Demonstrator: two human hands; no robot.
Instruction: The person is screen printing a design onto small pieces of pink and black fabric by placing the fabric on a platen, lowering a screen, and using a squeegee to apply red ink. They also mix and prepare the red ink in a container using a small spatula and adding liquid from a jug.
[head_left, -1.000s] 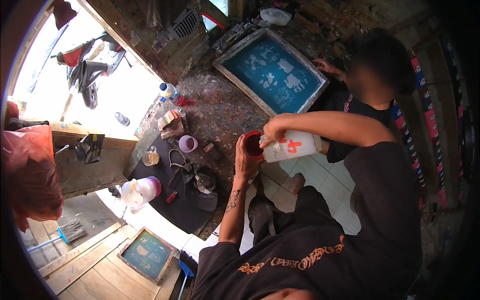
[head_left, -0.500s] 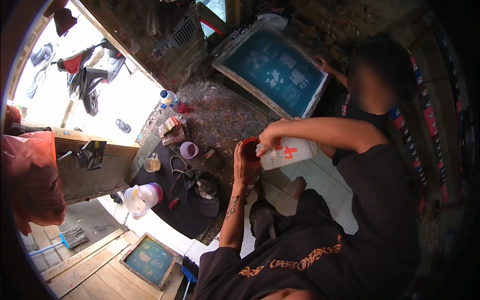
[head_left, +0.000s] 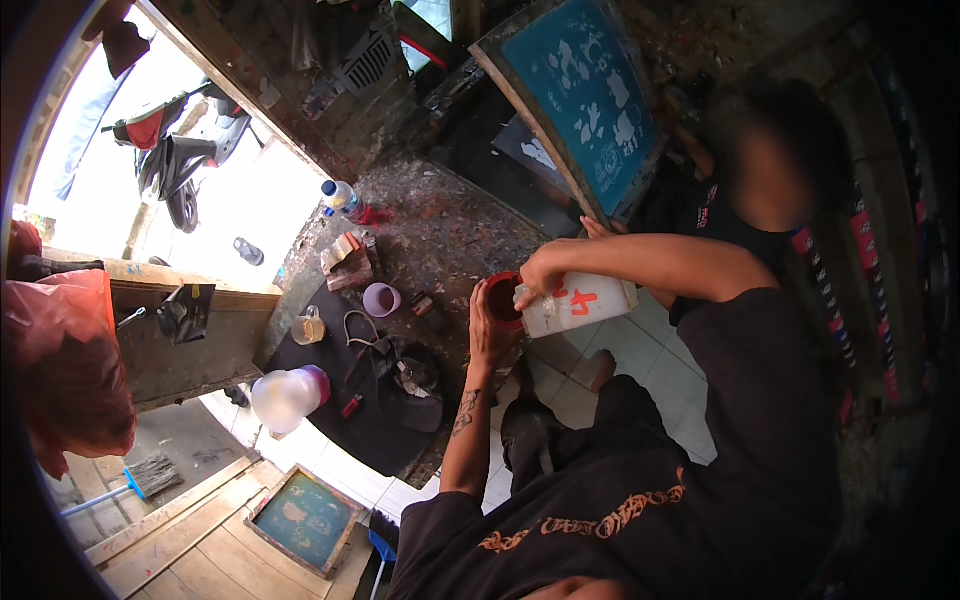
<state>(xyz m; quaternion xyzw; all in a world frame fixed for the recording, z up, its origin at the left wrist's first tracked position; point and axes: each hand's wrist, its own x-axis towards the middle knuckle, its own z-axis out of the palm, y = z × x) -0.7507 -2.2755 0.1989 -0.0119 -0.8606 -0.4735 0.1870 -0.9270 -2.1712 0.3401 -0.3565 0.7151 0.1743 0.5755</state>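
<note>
Gripping a round red cup [head_left: 506, 301] from its left side, the left hand [head_left: 488, 325] is curled around the wall, its tattooed forearm reaching up from below. The right hand [head_left: 543, 272] is closed on the left end of a white translucent plastic container [head_left: 590, 303] with orange-red marks, which lies nearly on its side, that end at the cup's rim. Whether the two touch, and whether anything flows between them, I cannot tell. Both are at the edge of a dark, paint-spattered worktop [head_left: 440, 235], above a pale tiled floor [head_left: 650, 385].

On the worktop, to the left, stand a small lilac cup [head_left: 381, 300], a clear mug [head_left: 309, 327] with yellowish contents and a clear bottle [head_left: 341, 197] with a blue cap, red showing near its base. A worn, paint-stained block [head_left: 347, 262] lies between the bottle and the lilac cup. A dark cap [head_left: 405, 393] and a small red object [head_left: 351, 405] rest on a black sheet [head_left: 370, 445], and a whitish tub [head_left: 286, 400] with a purple end is at the sheet's left edge.

Beyond the right arm, a co-worker [head_left: 765, 170] has a hand [head_left: 597, 229] at the near corner of a wood-framed teal screen [head_left: 585, 110] with pale shapes, tilted up over a sheet [head_left: 530, 150] bearing a white print. Another framed teal screen [head_left: 305, 520] lies on pale wooden boards [head_left: 215, 545] at lower left.
</note>
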